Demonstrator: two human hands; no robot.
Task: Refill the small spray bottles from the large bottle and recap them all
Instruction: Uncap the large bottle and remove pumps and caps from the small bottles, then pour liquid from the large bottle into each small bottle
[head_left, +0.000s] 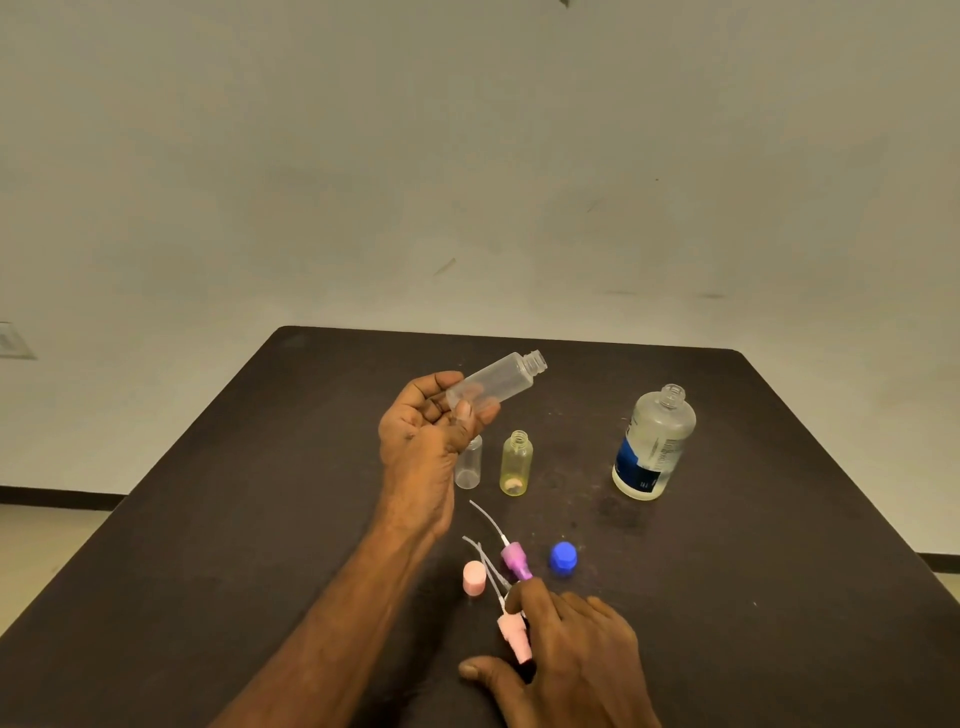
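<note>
The left hand (421, 431), centre of the frame, has its grip wrapped round a clear, uncapped small plastic spray bottle (493, 384), held tilted with its open threaded neck pointing to the upper right, well above the dark counter (208, 519). The right hand (576, 649), at the lower centre, lies flat with fingers spread and holds nothing; its fingertips touch the cluster of pink spray-pump heads with thin white dip tubes (511, 597). Any liquid in the tilted bottle could run out of the neck. Just below the left hand stand a second clear small bottle (468, 462) and a yellow-tinted small bottle (516, 463), both open; a lowered wrist could knock them over. The large clear bottle with the blue label (652, 447), at the right, is uncapped too, its blue cap (563, 557) lying near the pumps beside a pink cylindrical cap (474, 577). The tangled dip tubes may snag and drag one another when one pump is lifted.
</note>
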